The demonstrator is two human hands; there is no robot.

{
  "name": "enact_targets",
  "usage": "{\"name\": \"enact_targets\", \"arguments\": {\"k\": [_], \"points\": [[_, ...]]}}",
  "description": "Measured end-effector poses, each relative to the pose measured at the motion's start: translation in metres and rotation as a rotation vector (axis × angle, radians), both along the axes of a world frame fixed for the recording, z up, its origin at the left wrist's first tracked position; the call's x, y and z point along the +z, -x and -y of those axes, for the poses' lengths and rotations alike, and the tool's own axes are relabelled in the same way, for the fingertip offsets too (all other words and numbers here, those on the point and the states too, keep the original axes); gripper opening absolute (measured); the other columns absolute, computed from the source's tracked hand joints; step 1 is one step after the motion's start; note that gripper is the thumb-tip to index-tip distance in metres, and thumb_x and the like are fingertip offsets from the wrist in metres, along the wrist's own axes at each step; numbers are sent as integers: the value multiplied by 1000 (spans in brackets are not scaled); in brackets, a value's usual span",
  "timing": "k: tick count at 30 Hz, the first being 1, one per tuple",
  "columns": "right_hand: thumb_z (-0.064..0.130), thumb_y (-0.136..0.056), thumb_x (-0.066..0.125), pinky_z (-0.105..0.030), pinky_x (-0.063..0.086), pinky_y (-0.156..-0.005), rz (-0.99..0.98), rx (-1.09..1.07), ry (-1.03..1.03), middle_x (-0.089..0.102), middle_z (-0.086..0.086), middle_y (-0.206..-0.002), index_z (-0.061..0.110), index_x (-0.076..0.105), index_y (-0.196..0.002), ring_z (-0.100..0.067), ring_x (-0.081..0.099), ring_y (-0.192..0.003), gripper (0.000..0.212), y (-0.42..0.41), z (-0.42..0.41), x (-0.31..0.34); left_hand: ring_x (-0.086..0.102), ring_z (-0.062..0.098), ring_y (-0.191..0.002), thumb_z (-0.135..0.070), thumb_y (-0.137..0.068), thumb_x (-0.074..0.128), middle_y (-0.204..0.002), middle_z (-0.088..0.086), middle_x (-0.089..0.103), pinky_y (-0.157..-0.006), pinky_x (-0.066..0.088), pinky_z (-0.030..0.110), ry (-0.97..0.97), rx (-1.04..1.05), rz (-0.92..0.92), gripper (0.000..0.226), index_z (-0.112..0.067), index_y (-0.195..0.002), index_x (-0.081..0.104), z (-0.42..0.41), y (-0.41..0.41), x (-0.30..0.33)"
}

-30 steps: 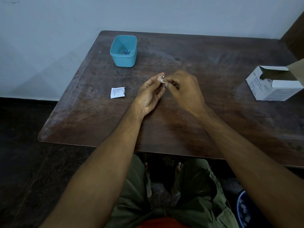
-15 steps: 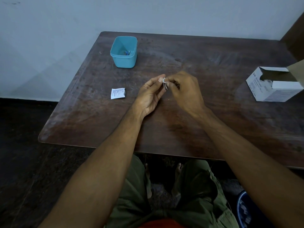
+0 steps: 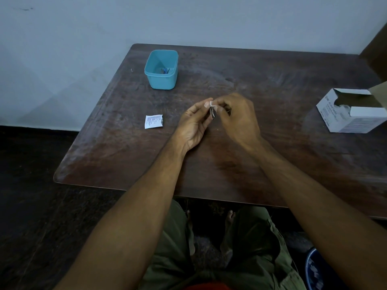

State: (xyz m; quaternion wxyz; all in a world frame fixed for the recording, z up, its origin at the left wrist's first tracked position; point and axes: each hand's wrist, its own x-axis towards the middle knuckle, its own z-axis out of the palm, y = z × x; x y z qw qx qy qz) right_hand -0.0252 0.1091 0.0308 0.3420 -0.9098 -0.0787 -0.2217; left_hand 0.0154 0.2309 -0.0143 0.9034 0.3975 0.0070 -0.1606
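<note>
Head view, the only one. Hands together over the table [image 3: 272,164], fingertips meeting.

Left hand [image 3: 193,124] palm up, thumb and forefinger seemingly pinched on a slim dark metal piece [image 3: 212,114] hanging down between the two hands. Right hand [image 3: 240,118] knuckles up, fingers curled, pinching a small white pad [image 3: 211,104] against the top of that piece. Exact grip of each fingertip hard to tell at this size, likewise the kind of metal piece.

Step in hand, judging by pad and wrapper: wiping the metal piece clean with a swab. Probably early to midway, with the pad at the top end only.

Next move: draw the pad down the length of the piece while holding firm with the left pinch. Light pressure called for, and care not to let the small piece slip.

Left of the left hand, flat on the table: a torn white sachet [image 3: 154,121], its blue print too small to read.

Beyond that hand, farther off: a teal tub [image 3: 161,70] with a few blue bits [image 3: 165,70] inside.

Well to the right of the right hand: an open white carton [image 3: 351,116], "BD" legible on the side. Following words apparently "Alcohol Swabs", finer lines unreadable.
</note>
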Motion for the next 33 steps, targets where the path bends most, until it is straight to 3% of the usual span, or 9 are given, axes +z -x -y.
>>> {"name": "enact_targets", "arguments": {"k": [6,11,16,23,28,33], "points": [[13,-87,64,-29,50,-75,-22,82,66,66,-5,-91,15,72,-102,-16,61,-79,17,16,-1,-9,69,5,-74,-3,-97,48,-80,-1,74,-64,55,15,12,-9,-7,18,-7,-101,65,0,-3,-2],[10,-87,62,-23,49,-72,32,-11,-58,69,-5,-90,13,73,-97,-14,62,-79,16,0,4,8,70,7,-78,-4,-96,50,-85,2,75,-70,56,19,23,-36,9,27,-11,-90,75,0,-2,-3],[8,-90,55,-37,47,-81,-63,89,202,65,-11,-94,8,71,-99,-22,59,-89,19,-13,1,14,66,9,-83,-5,-97,49,-89,3,73,-72,56,19,34,-26,0,20,-6,-99,69,-1,-3,-6],[9,-89,59,-22,42,-77,-62,44,107,67,-8,-97,11,72,-101,-16,59,-89,18,-13,7,10,68,7,-79,-2,-97,47,-85,3,74,-72,55,18,20,-29,21,20,-4,-100,67,0,-3,-5],[7,-89,57,-23,43,-74,-50,81,125,64,-8,-93,10,72,-98,-14,56,-84,18,-15,3,8,64,10,-81,-4,-98,47,-89,5,71,-74,54,17,13,-19,36,19,-2,-105,64,1,-2,-5],[7,-87,61,-16,46,-74,-65,20,-47,67,2,-92,12,72,-96,-5,58,-80,16,-12,6,3,69,8,-81,-7,-96,51,-87,3,73,-69,56,20,12,-22,7,17,-7,-101,67,0,-3,-6]]}}
